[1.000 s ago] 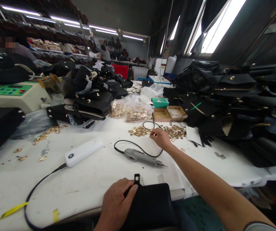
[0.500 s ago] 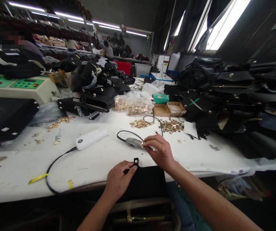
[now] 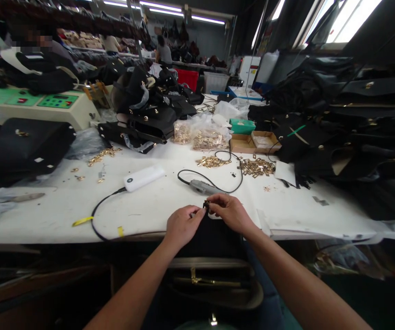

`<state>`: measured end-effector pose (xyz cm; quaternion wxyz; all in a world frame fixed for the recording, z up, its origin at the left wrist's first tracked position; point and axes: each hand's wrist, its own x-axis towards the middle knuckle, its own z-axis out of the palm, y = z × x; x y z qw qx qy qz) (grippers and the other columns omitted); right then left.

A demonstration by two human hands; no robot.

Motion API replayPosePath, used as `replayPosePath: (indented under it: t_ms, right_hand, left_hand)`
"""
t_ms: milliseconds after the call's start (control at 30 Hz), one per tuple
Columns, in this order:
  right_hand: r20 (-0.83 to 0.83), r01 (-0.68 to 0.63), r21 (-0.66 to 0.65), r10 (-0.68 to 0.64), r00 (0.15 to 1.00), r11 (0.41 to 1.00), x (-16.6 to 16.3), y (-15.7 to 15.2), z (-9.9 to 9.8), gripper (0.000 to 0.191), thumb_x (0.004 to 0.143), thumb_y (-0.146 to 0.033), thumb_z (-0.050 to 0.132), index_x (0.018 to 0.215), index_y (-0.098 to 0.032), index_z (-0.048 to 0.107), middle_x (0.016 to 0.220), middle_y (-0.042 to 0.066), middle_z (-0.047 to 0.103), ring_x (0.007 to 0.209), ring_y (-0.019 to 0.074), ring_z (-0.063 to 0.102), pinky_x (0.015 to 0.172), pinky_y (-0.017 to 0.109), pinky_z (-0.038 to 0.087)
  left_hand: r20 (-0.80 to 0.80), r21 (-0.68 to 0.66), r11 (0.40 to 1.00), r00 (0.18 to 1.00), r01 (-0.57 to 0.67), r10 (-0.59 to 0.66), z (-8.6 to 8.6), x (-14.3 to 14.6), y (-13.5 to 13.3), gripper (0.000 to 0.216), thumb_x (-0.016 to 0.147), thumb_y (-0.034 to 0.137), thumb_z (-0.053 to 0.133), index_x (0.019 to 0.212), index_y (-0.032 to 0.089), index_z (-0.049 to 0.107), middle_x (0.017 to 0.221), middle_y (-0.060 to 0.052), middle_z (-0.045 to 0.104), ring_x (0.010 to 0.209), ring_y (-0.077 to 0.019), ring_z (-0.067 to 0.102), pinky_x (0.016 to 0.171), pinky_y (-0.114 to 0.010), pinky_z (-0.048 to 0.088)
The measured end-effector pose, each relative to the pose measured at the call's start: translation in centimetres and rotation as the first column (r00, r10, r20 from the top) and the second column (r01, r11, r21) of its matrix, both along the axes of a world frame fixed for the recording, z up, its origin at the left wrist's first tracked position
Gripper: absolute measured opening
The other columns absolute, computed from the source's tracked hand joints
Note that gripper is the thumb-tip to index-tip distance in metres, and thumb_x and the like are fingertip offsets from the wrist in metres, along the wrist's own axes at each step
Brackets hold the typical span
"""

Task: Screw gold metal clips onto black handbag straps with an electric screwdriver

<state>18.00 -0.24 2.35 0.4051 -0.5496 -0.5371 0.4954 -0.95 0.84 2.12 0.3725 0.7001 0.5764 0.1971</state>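
Note:
My left hand point(image 3: 183, 224) pinches the narrow tab point(image 3: 206, 206) at the top of a black bag flap point(image 3: 214, 243) between thumb and fingers. From the other side my right hand point(image 3: 230, 213) closes its thumb and fingertips on a small metal fitting at the same tab; the fingers mostly hide it. The bag's open mouth, with a gold zip point(image 3: 214, 282), lies below the flap in my lap. Just beyond my hands a grey corded hand tool point(image 3: 203, 186) rests on the white tabletop point(image 3: 156, 206).
A white box with a cable point(image 3: 144, 178) lies left of the tool. Behind are piles of gold metal frames point(image 3: 257, 167), gold fittings point(image 3: 102, 156) and cardboard trays point(image 3: 242, 143). Black bags are stacked left point(image 3: 145, 126) and right point(image 3: 342, 128). Other people are in the background.
My right hand has come from beside the grey tool to the tab, bringing a small gold-coloured piece against it. My left hand has kept hold of the tab. The view has shifted slightly.

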Motion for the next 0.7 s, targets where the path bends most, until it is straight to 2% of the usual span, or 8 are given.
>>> replayPosePath:
  t_ms: [100, 233, 433, 567, 700]
  right_hand:
    - [0.001, -0.021, -0.005, 0.021, 1.0, 1.0, 0.05, -0.11, 0.58, 0.019, 0.085, -0.03, 0.064, 0.097, -0.018, 0.072, 0.079, 0.001, 0.071, 0.071, 0.0141, 0.064, 0.066, 0.026, 0.05]
    - [0.045, -0.026, -0.015, 0.027, 0.999, 1.0, -0.17, -0.27, 0.95, 0.018, 0.085, -0.029, 0.063, 0.095, -0.018, 0.073, 0.078, 0.001, 0.071, 0.072, 0.0159, 0.066, 0.067, 0.027, 0.051]
    - [0.123, -0.046, 0.032, 0.041, 0.992, 0.998, -0.31, -0.41, 1.02, 0.021, 0.085, -0.027, 0.061, 0.1, -0.02, 0.075, 0.083, 0.002, 0.074, 0.076, 0.0179, 0.068, 0.073, 0.03, 0.052]
    - [0.156, -0.029, 0.053, 0.021, 0.987, 0.998, -0.48, -0.4, 0.81, 0.02, 0.083, -0.032, 0.067, 0.098, -0.02, 0.075, 0.082, 0.002, 0.074, 0.074, 0.0185, 0.067, 0.069, 0.03, 0.051]
    - [0.177, -0.007, 0.088, -0.008, 0.984, 0.996, -0.72, -0.34, 0.62, 0.017, 0.086, -0.031, 0.065, 0.093, -0.022, 0.076, 0.083, 0.002, 0.074, 0.074, 0.0186, 0.066, 0.071, 0.031, 0.051]
  left_hand:
    - [0.005, -0.012, 1.0, 1.0, -0.015, 0.015, -0.08, 0.08, 0.36, 0.036, 0.09, 0.055, 0.055, 0.098, 0.029, 0.078, 0.075, 0.001, 0.074, 0.065, -0.0174, 0.063, 0.06, -0.027, 0.038]
    - [0.092, -0.023, 1.0, 0.996, -0.013, 0.015, -0.51, 0.05, 0.49, 0.034, 0.091, 0.051, 0.056, 0.115, 0.035, 0.075, 0.085, 0.002, 0.077, 0.07, -0.0178, 0.066, 0.062, -0.027, 0.044]
    - [0.238, -0.025, 1.0, 0.971, 0.003, 0.003, -0.81, 0.2, 0.2, 0.032, 0.093, 0.044, 0.056, 0.115, 0.033, 0.076, 0.104, 0.002, 0.079, 0.089, -0.0202, 0.071, 0.08, -0.028, 0.052]
    - [0.271, -0.032, 0.999, 0.963, 0.008, 0.001, -0.7, 0.2, 0.19, 0.032, 0.092, 0.044, 0.058, 0.115, 0.03, 0.076, 0.103, 0.001, 0.079, 0.088, -0.0207, 0.072, 0.081, -0.029, 0.054]
    - [0.329, -0.036, 0.999, 0.944, 0.011, 0.001, -0.73, 0.16, 0.25, 0.033, 0.091, 0.042, 0.06, 0.116, 0.028, 0.075, 0.102, 0.0, 0.079, 0.084, -0.0198, 0.072, 0.079, -0.029, 0.055]
